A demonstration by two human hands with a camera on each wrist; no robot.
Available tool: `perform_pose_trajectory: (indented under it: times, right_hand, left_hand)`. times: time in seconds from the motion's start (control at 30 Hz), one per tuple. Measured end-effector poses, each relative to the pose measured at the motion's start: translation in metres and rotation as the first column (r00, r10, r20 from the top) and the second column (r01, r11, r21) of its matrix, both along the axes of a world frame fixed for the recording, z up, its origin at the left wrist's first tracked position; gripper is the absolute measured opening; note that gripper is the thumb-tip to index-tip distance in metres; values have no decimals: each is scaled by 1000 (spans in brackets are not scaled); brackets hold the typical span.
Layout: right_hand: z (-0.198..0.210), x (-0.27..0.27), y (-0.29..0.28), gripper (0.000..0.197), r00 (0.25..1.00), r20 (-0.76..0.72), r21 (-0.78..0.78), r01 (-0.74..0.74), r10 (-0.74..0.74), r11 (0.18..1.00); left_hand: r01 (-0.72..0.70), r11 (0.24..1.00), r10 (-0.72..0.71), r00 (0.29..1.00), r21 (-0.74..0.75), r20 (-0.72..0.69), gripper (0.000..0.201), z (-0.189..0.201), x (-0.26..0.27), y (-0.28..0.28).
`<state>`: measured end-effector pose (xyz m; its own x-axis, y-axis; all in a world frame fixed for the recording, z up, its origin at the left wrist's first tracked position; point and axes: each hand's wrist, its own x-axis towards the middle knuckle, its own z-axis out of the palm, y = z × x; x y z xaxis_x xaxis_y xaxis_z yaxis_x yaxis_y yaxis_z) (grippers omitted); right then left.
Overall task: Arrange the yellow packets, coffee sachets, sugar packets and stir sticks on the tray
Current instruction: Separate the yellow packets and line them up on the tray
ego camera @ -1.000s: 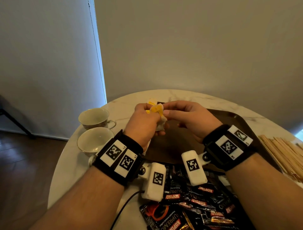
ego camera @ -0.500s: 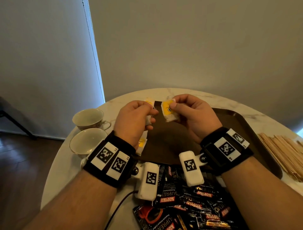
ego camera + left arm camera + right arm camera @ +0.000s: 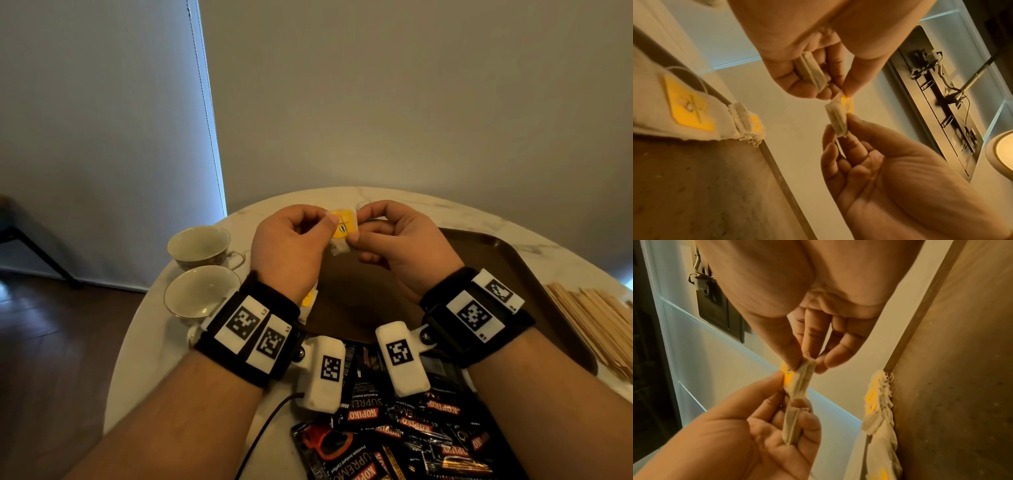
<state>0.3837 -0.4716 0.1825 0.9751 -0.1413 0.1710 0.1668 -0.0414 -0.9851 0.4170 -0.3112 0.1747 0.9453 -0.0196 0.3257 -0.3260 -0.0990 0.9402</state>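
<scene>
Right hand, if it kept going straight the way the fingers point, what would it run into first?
The right hand points left, so it would likely meet the yellow packet pinched between both hands, then the left hand right behind it. Depth is hard to judge.

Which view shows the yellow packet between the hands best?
Head view: the yellow packet faces the camera, its label visible, pinched by both hands. Both wrist views show it only edge-on.

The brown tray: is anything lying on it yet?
The brown tray shows bare where visible. Both hands, left hand and right hand, hold yellow packets above it, hiding part. More packets overlap its left edge.
</scene>
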Motion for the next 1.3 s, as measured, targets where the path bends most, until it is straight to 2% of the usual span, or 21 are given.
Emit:
perform_pose_trajectory:
  times: [0.07,0.17,0.33,0.53,0.73,0.93,1.07,1.3]
  right_hand:
    - [3,3,3,23,999,-34,-6,-2,1,1000]
    - [6,14,5,25,992,-108,25,61,-58,998]
    - [-3,36,8,32,956,-268,32,132,-119,991]
    - [-19,51,19,23,913,-398,-120,42,-87,992]
    - [-25,63,22,17,883,-467,-186,-46,-48,981]
    - [-25,65,23,11,846,-533,-113,-85,12,990]
    - [-22,65,25,10,829,-559,-115,-77,-1,990]
    - [-19,56,21,13,850,-524,-81,0,-43,997]
  left_hand:
    - [-14,1000,14,1000,-7,-16,12,1,2,1]
    - [-74,992,65,994,-101,-93,11,1,6,3]
    - [-205,960,175,971,-193,-161,36,-1,15,7]
    - [-245,940,220,967,-236,-127,39,-2,19,8]
    - [-260,938,241,964,-228,-110,37,-4,22,9]
    - [-250,939,233,968,-238,-97,38,-3,23,9]
    - [-227,937,203,973,-267,-114,41,-5,22,8]
    - [-203,939,174,977,-277,-127,46,-4,19,7]
